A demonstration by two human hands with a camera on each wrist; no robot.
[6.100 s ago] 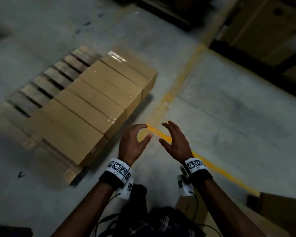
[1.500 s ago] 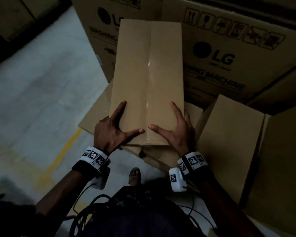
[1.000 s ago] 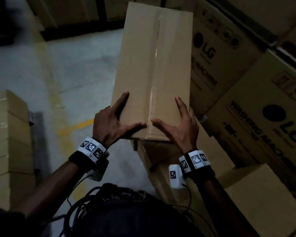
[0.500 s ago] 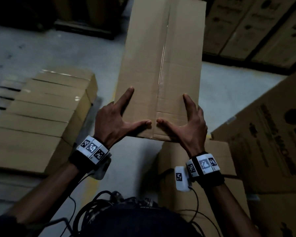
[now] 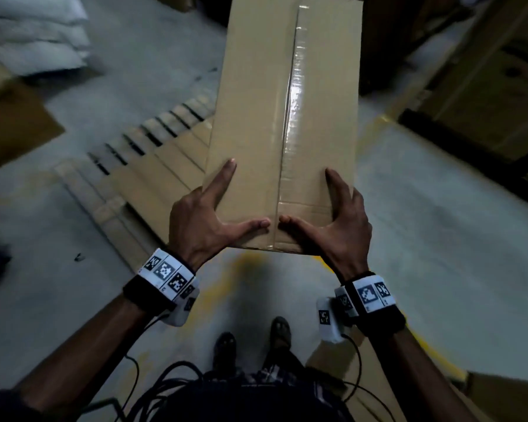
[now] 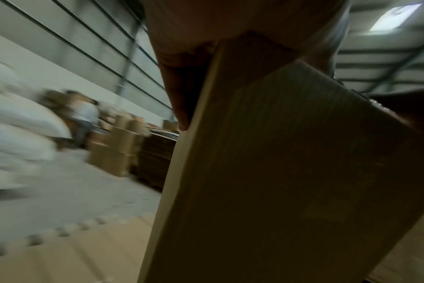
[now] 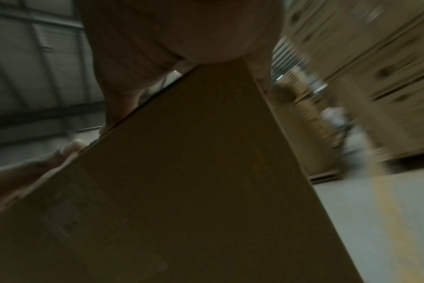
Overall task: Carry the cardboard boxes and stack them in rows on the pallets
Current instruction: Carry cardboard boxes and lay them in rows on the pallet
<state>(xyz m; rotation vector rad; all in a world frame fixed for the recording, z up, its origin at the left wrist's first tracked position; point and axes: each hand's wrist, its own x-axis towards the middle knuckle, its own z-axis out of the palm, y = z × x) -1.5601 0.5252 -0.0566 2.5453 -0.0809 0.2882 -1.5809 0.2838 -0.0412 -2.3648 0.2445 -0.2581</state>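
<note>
Warehouse floor (image 5: 424,239), yellow line. Item: box (image 5: 287,123), carried clear of the far stack, now held above the pallet (image 5: 110,205) row (image 5: 171,166). Left hand (image 5: 201,220), right hand (image 5: 339,226): fingers clasping near corners, thumbs on top. Status: placement pending.

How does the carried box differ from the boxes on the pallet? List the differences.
The carried box is held off the floor by the left hand and right hand; the boxes on the pallet rest in a row. It points away lengthwise; they lie crosswise beneath it. All are plain brown cardboard.
</note>
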